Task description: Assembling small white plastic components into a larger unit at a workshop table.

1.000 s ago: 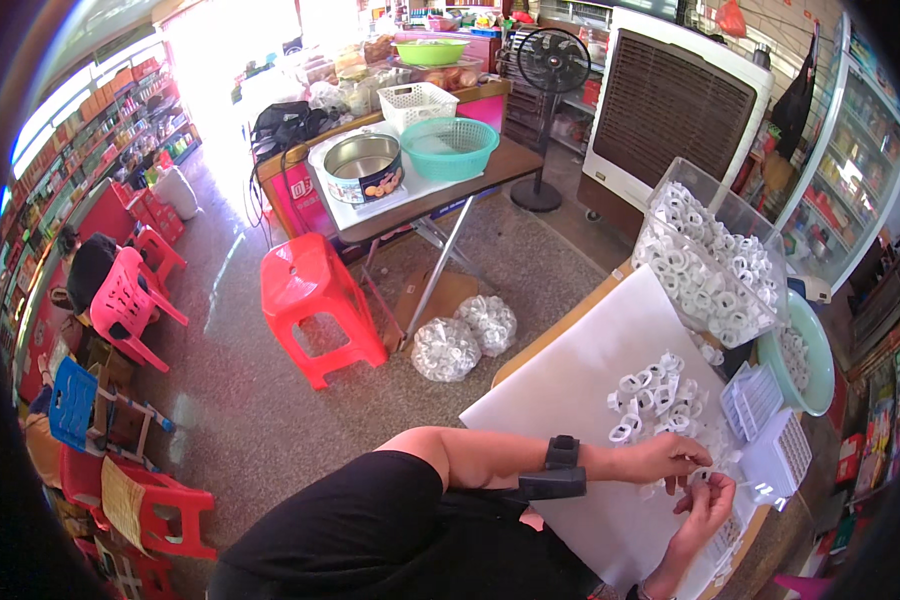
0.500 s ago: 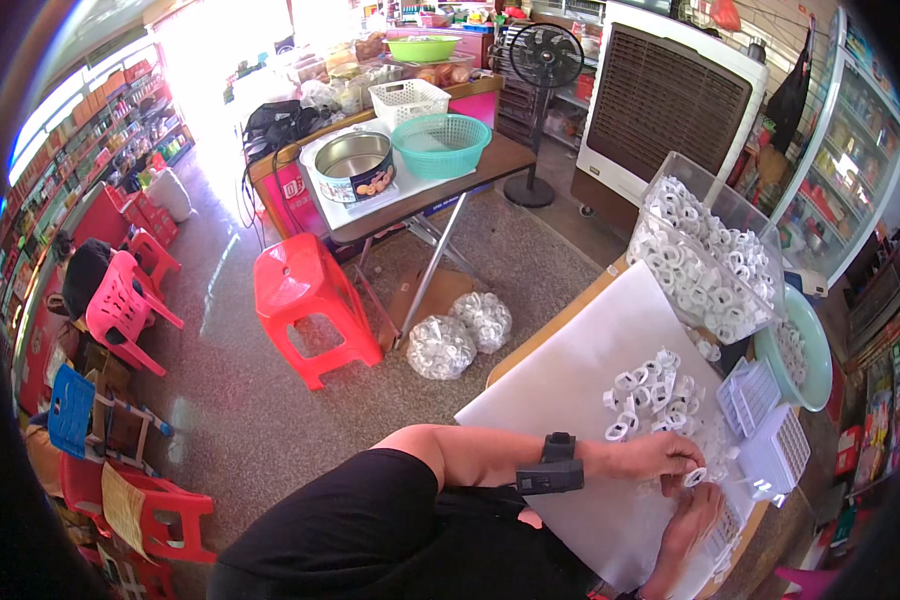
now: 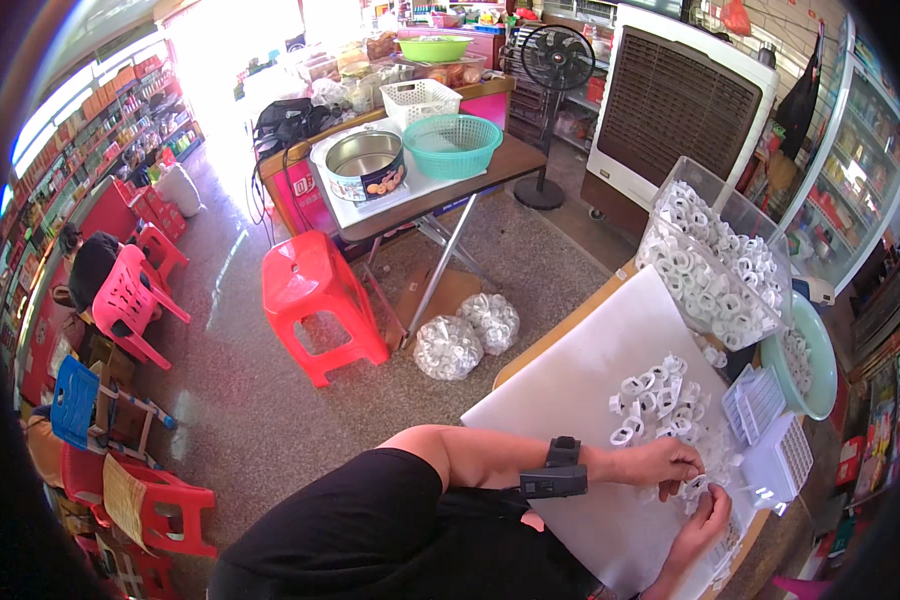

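Over the right side of the white sheet (image 3: 540, 410), my left hand (image 3: 658, 465) and my right hand (image 3: 702, 528) meet at one small white plastic ring (image 3: 694, 486). The fingers of both are closed on it, left from above and right from below. Just beyond my left hand lies a loose pile of similar white ring pieces (image 3: 660, 400). Small clear pieces, blurred into the sheet, lie beside the hands. Right of the hands a white gridded rack (image 3: 778, 462) stands tilted, with another white rack (image 3: 753, 400) behind it.
A clear bin (image 3: 715, 265) full of white rings stands at the table's far end, beside a pale green basin (image 3: 815, 360). Two filled bags (image 3: 448, 348) and a red stool (image 3: 315, 300) are on the floor. A folding table (image 3: 515, 160) holds a tin and baskets.
My right hand has opened out slightly and shifted right, its fingers now at the ring's near side. The ring has tilted between the hands. The whole view has shifted slightly.
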`<state>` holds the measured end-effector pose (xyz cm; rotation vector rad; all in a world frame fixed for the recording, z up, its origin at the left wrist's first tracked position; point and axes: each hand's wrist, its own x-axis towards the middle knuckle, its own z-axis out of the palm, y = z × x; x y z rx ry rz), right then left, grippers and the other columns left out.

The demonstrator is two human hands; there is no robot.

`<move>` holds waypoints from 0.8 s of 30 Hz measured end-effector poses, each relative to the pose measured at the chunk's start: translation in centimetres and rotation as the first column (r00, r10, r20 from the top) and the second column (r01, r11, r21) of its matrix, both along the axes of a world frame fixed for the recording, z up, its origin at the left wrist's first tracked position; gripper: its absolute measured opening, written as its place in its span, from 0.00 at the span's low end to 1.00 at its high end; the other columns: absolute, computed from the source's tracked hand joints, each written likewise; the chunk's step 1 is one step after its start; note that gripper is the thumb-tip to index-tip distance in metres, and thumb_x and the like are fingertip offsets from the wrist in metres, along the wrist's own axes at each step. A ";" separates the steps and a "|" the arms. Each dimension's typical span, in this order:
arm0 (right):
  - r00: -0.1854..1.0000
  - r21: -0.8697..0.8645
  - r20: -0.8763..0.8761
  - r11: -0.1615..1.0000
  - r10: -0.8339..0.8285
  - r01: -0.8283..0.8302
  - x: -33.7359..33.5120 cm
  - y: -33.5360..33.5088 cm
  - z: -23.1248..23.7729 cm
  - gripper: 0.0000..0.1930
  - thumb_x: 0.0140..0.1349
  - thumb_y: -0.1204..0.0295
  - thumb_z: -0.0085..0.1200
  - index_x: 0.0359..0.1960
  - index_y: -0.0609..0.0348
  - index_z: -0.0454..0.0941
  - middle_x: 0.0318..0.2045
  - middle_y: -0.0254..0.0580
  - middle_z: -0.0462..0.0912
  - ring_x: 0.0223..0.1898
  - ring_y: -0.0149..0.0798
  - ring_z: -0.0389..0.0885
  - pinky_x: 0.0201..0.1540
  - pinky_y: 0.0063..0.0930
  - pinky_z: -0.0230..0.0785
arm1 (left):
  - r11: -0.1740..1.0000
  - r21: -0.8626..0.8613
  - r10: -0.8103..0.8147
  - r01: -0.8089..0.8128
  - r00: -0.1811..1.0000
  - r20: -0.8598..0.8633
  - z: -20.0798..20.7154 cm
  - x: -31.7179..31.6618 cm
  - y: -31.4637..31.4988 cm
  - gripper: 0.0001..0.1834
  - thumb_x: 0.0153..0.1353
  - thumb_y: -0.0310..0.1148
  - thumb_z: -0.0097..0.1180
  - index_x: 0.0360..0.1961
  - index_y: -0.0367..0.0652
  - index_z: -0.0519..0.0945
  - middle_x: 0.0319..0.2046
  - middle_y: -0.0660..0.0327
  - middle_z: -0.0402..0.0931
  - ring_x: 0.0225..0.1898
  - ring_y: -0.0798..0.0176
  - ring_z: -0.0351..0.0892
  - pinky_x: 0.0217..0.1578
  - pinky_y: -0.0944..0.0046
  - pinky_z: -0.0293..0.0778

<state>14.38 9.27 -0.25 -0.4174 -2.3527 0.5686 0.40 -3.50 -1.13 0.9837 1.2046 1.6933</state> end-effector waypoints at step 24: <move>0.925 0.168 0.285 0.964 -0.250 0.208 2.6 1.5 0.1 0.11 0.58 0.77 0.46 0.42 0.68 0.74 0.37 0.52 0.73 0.43 0.54 0.71 0.47 0.44 0.61 | 0.999 0.005 0.050 -0.050 0.999 -0.013 0.1 0.2 0.0 0.11 0.66 0.29 0.45 0.41 0.30 0.74 0.23 0.60 0.73 0.23 0.68 0.77 0.22 0.68 0.78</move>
